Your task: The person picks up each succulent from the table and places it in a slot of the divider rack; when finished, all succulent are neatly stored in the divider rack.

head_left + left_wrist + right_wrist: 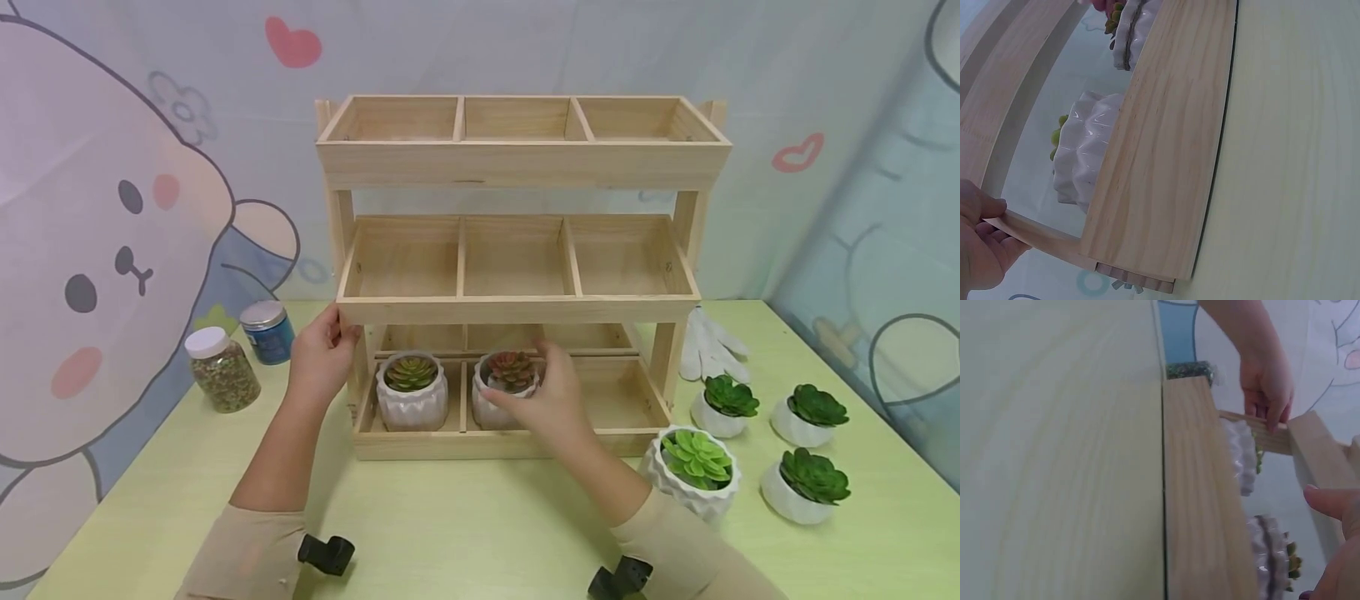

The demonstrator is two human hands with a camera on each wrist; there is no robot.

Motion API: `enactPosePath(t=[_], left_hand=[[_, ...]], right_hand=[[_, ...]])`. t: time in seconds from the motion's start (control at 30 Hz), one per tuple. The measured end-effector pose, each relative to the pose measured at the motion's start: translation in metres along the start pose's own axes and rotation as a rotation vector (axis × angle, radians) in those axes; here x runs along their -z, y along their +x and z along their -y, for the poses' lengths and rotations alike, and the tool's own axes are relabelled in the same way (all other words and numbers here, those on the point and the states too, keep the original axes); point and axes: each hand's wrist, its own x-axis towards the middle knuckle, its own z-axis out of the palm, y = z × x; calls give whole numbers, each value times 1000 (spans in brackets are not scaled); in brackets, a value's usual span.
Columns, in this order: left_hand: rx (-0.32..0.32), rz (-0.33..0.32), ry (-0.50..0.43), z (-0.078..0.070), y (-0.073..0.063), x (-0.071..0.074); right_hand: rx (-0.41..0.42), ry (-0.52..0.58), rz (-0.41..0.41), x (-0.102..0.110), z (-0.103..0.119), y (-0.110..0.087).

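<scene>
A three-tier wooden plant stand point(525, 311) has each tier divided into compartments. My left hand point(322, 354) grips its left side post point(1041, 239), just under the middle tier. In the bottom tier's left compartment sits a green succulent in a white ribbed pot point(414, 404). A reddish succulent in a similar white pot point(491, 414) stands in the compartment beside it. Around this second pot is my right hand point(551, 400), thumb and fingers spread apart. The right wrist view shows a gap between the thumb point(1325, 501) and that pot point(1267, 556).
Right of the stand are a bright green succulent in a white pot point(693, 496), several small dark succulents in white bowls point(797, 497) and white gloves point(708, 346). To the left stand a jar of granules point(223, 375) and a blue tin point(268, 335). A printed cloth hangs behind.
</scene>
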Motion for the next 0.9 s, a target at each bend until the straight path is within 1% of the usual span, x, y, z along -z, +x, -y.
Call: enactPosePath(t=[0.1, 0.2, 0.33, 0.47, 0.57, 0.67, 0.73, 0.9], left_hand=[[-1, 0, 5, 1, 0, 0], [2, 4, 4, 2, 0, 0], [11, 8, 0, 3, 0, -1], [27, 12, 4, 3, 0, -2], [30, 11, 2, 2, -1, -2], [21, 11, 3, 2, -1, -2], [9, 8, 5, 2, 0, -2], [-14, 0, 3, 3, 1, -1]], right_hand=[[7, 51, 23, 15, 9, -10], [61, 56, 35, 32, 17, -22], [160, 26, 2, 59, 25, -40], [220, 16, -32, 89, 26, -58], [234, -52, -44, 109, 22, -69], [239, -150, -52, 126, 13, -74], [222, -204, -41, 136, 7, -75], [132, -261, 28, 158, -11, -72]])
